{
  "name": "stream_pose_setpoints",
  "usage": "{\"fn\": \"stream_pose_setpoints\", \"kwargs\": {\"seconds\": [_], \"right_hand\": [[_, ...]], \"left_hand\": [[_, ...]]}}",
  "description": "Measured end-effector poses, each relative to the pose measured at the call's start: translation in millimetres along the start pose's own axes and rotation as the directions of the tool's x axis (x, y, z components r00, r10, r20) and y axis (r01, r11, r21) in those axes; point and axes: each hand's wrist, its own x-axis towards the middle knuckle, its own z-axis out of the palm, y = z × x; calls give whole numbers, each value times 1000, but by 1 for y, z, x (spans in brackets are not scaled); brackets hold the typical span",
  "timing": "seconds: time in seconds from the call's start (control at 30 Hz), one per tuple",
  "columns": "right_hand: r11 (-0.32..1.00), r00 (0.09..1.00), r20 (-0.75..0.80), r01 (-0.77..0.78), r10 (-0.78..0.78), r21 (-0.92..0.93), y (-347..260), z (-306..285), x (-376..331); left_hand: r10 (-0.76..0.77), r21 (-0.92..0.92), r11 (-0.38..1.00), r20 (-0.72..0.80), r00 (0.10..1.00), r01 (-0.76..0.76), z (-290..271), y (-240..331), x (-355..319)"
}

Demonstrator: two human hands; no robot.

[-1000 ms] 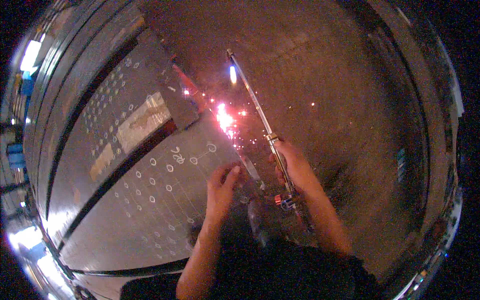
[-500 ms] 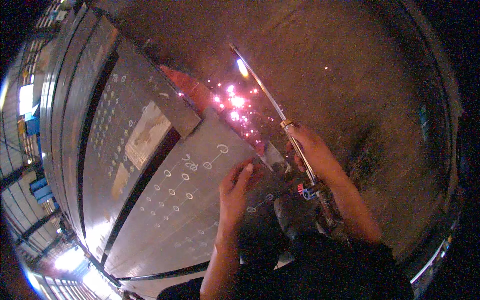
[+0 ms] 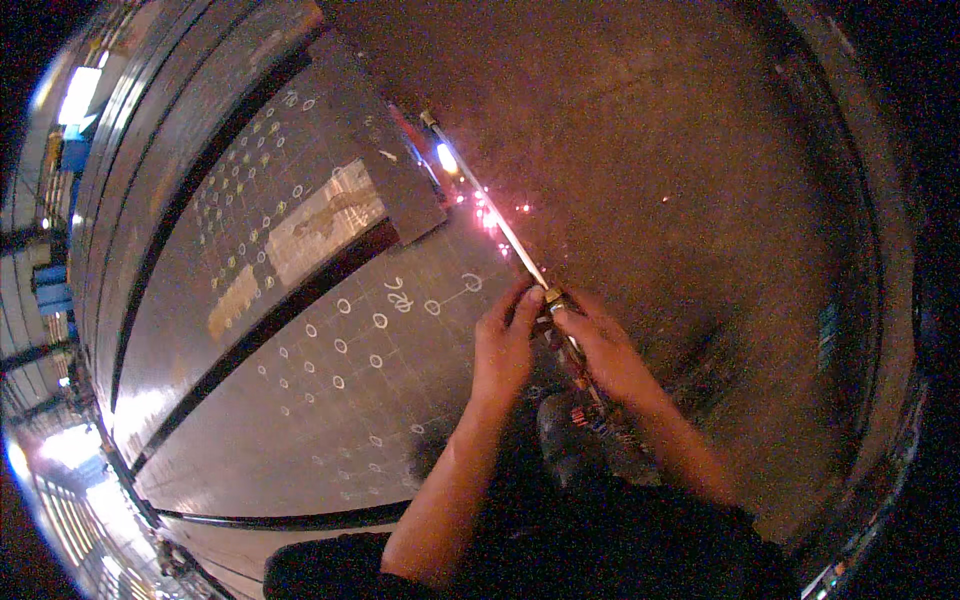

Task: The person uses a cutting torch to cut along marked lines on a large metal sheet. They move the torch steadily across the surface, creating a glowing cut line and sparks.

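Note:
A gas cutting torch slants from my lap up to its brass head, with a bright flame burning at the tip. My right hand is closed round its handle, just behind the brass collar. From the other side my left hand comes up against the torch near that collar, thumb and fingers closed on it. Pink sparks glow along the edge of a large steel plate, beside the tube. Chalk circles and lines mark that plate. The torch's valves lie partly in shadow below my right hand.
More steel plates lie stacked in steps at the left, some with chalk circles and a lighter rectangular patch. Brown floor stretches along the right. Blue objects and bright windows show at the far left.
My left hand has moved up and right from the plate edge to the torch. The torch head has shifted left and slightly down, my right hand has lowered, and fewer sparks show.

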Motion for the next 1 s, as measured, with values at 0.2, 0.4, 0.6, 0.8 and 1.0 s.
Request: {"fn": "stream_pose_setpoints", "kwargs": {"seconds": [0.2, 0.4, 0.6, 0.8, 1.0], "right_hand": [[999, 997, 65, -33, 32, 11, -10, 10, -4], [994, 996, 92, 14, -5, -105, -25, 20, -9], [987, 991, 52, 128, -124, -101, -14, 30, -7], [982, 990, 54, 135, -129, -135, -11, 35, -6], [981, 993, 63, 111, -102, -162, -12, 34, -7]], "left_hand": [[-16, -79, 997, -41, 999, 13, -6, 13, -7], [-29, -123, 992, -107, 994, 16, -12, 23, -11], [-30, -172, 985, -77, 997, 16, -22, 15, -8], [-44, -178, 984, -72, 996, 30, -27, 8, -5], [-14, -102, 995, -68, 998, 7, -29, 15, -10]]}}
